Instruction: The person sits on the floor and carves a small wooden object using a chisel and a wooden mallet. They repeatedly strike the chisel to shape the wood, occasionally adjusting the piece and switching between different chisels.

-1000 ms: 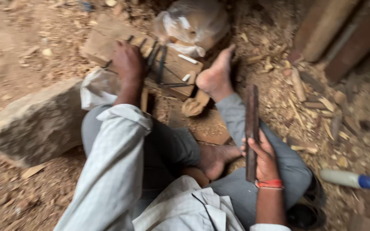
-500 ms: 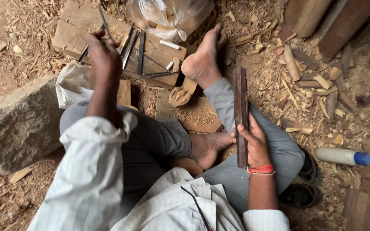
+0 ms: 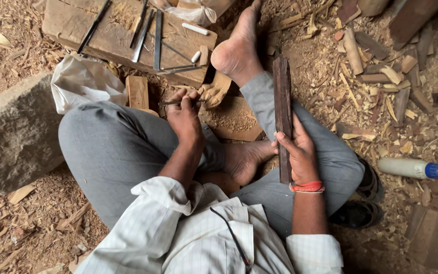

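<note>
I sit on the ground with my legs folded. My right hand [image 3: 297, 152] grips a long dark strip of wood [image 3: 282, 96] that lies lengthwise along my right leg. My left hand [image 3: 184, 112] is closed around a thin metal tool [image 3: 169, 103], held crosswise just above my knees. Just beyond that hand a small carved piece of pale wood [image 3: 216, 91] rests by my bare foot [image 3: 236, 48]. A wooden block [image 3: 77, 25] ahead of me carries several slim metal tools [image 3: 157, 31].
A large grey stone [image 3: 11, 132] lies at the left beside a white plastic bag [image 3: 79, 81]. Wood chips and offcuts [image 3: 381, 71] cover the ground at the right. A white bottle with a blue cap [image 3: 414, 168] lies by my right knee. Dark sandals [image 3: 361, 208] sit under that leg.
My left hand has drawn back from the wooden block toward my lap and now holds a thin metal tool. My right hand still grips the dark strip.
</note>
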